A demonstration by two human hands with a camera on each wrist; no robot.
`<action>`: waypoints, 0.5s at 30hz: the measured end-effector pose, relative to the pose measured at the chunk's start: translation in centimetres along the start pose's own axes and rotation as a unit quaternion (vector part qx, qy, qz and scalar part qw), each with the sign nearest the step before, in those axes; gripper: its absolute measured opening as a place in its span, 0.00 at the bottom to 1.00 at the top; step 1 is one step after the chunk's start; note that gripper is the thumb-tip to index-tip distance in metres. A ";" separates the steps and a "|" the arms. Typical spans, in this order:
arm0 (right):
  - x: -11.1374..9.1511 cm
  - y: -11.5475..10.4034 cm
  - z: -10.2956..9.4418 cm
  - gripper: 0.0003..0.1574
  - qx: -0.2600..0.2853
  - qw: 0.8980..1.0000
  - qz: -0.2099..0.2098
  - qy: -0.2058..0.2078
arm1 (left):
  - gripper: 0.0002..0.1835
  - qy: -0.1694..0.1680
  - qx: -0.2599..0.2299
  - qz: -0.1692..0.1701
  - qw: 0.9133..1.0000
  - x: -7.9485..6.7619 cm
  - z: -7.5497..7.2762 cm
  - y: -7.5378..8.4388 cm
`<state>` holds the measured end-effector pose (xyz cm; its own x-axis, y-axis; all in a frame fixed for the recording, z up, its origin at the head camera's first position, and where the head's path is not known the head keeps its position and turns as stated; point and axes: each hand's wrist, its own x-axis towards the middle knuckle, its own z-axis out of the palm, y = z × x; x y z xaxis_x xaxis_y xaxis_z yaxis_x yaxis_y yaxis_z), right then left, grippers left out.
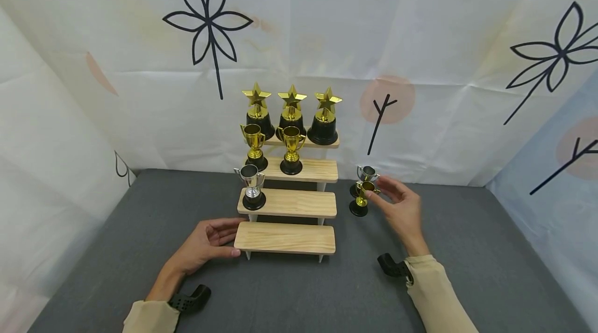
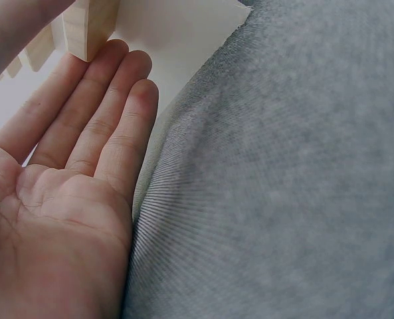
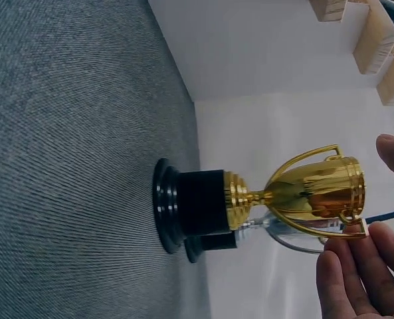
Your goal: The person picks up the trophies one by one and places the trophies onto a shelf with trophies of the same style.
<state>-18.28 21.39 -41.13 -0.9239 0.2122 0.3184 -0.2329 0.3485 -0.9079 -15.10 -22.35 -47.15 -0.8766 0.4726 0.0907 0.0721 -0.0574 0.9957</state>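
Observation:
A small gold trophy cup (image 1: 359,200) with a black base stands upright on the grey cloth, right of the wooden tiered stand (image 1: 285,239). My right hand (image 1: 399,208) is around its rim from the right. In the right wrist view, the fingertips (image 3: 356,256) lie right at one handle of the gold cup (image 3: 316,189), while the thumb sits apart from the rim. Close behind stands a silver trophy cup (image 1: 367,173), partly hidden. My left hand (image 1: 205,245) rests at the left end of the lowest shelf, fingers extended and thumb near its front corner.
Three gold star trophies (image 1: 291,110) line the top shelf. Two gold cups (image 1: 291,149) occupy the second shelf, and a silver cup (image 1: 253,188) is at the left of the third. The bottom shelf is bare wood. A white printed cloth (image 1: 317,22) hangs behind.

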 end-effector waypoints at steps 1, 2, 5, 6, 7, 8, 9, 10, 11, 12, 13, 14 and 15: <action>0.0 0.2 0.0 0.32 0.001 1.000 0.007 -0.003 | 0.40 0.000 0.000 0.000 1.000 0.0 0.0 0.0; 0.1 0.4 0.1 0.32 0.001 1.000 0.013 -0.005 | 0.40 0.001 0.000 0.000 1.000 0.0 0.0 0.0; 0.2 0.9 0.2 0.31 0.002 0.999 0.031 -0.014 | 0.40 0.000 0.000 0.000 1.000 0.0 0.0 0.0; 0.2 1.1 0.3 0.31 -0.001 0.999 0.037 -0.017 | 0.40 0.001 0.000 0.000 1.000 0.0 0.0 0.0; 0.2 1.2 0.4 0.31 -0.004 0.999 0.041 -0.020 | 0.40 0.001 0.001 0.001 1.000 0.0 0.0 0.0; 0.2 1.3 0.4 0.31 -0.007 0.999 0.044 -0.025 | 0.40 0.001 0.002 0.001 1.000 0.0 0.0 0.0; 0.2 1.4 0.5 0.31 -0.011 0.998 0.048 -0.028 | 0.40 0.000 0.003 0.002 1.000 0.0 0.0 0.0; 0.2 1.5 0.5 0.31 -0.016 0.998 0.051 -0.031 | 0.40 0.000 0.005 0.003 1.000 0.0 0.0 0.0; 0.1 1.6 0.6 0.31 -0.020 0.998 0.053 -0.034 | 0.40 0.000 0.006 0.004 1.000 0.0 0.0 0.0; 0.1 1.7 0.6 0.31 -0.025 0.998 0.055 -0.036 | 0.40 0.000 0.006 0.005 1.000 0.0 0.0 0.0; 0.1 1.8 0.7 0.30 -0.026 0.998 0.054 -0.037 | 0.40 0.000 0.007 0.007 1.000 0.0 0.0 0.0; 0.1 1.9 0.7 0.30 -0.027 0.998 0.053 -0.038 | 0.39 -0.001 0.006 0.008 1.000 0.0 0.0 0.0; 0.0 2.0 0.8 0.30 -0.028 0.998 0.052 -0.038 | 0.39 -0.002 0.005 0.010 1.000 0.0 0.1 0.0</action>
<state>-19.01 21.38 -43.10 -0.9631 0.1809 0.1991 -0.1184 0.3794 -0.9176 -15.06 -22.31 -47.13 -0.8732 0.4748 0.1100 0.0935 -0.0584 0.9939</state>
